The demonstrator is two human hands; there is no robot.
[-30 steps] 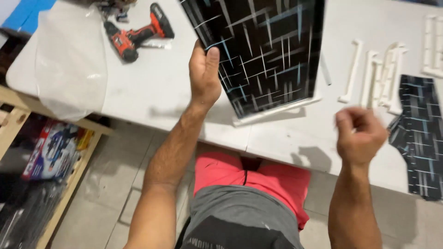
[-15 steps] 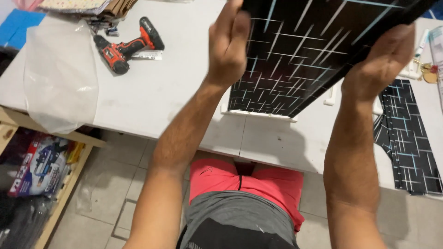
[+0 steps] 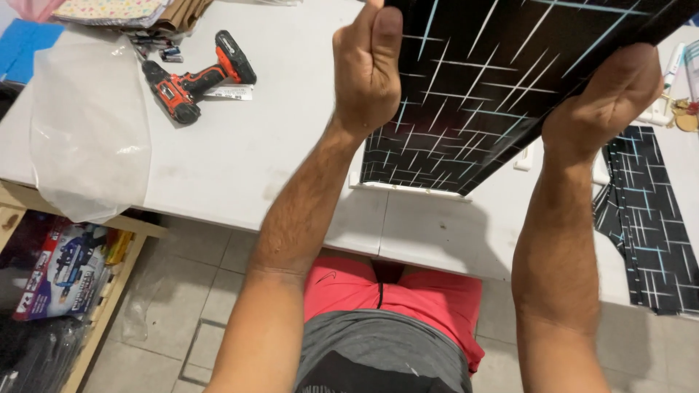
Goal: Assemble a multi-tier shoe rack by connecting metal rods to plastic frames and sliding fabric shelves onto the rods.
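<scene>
A large black panel patterned with thin white and light-blue lines is lifted and tilted above the white table. My left hand grips its left edge, thumb on the front face. My right hand holds the panel's lower right edge from underneath. The panel's near lower edge hangs just over a white strip lying on the table.
A red and black cordless drill lies at the table's back left, beside a clear plastic sheet draped over the edge. A black patterned sheet hangs at the right. Boxes sit on a low wooden shelf.
My right hand, free a second ago, has taken hold of the panel's right edge. Both hands have raised and tilted the panel toward me.
</scene>
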